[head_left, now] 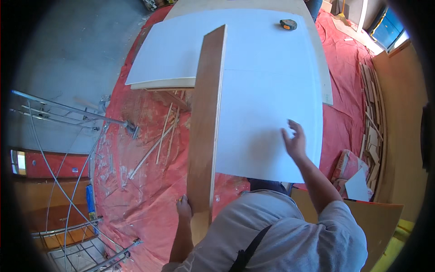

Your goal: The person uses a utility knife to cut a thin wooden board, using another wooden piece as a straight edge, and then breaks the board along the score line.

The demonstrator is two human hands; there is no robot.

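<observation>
A long brown plywood strip [205, 113] with pale edges stands out over a large white sheet [267, 86], running from near my body toward the far side. My left hand [183, 209] grips the near part of its left edge; a small yellowish bit shows by the fingers, too small to name. Over the right part of the white sheet, my right hand [295, 139] is raised with fingers apart and nothing in them, its shadow falling on the sheet. A dark tape measure [288, 24] with an orange label lies at the sheet's far right.
Red plastic sheeting [149, 190] covers the floor, with thin wooden sticks [165, 131] on it. Metal scaffolding [72, 111] stands at the left. Stacked wood offcuts [374, 122] line the right wall, near a bag [346, 165]. A brown board [362, 217] is beside me.
</observation>
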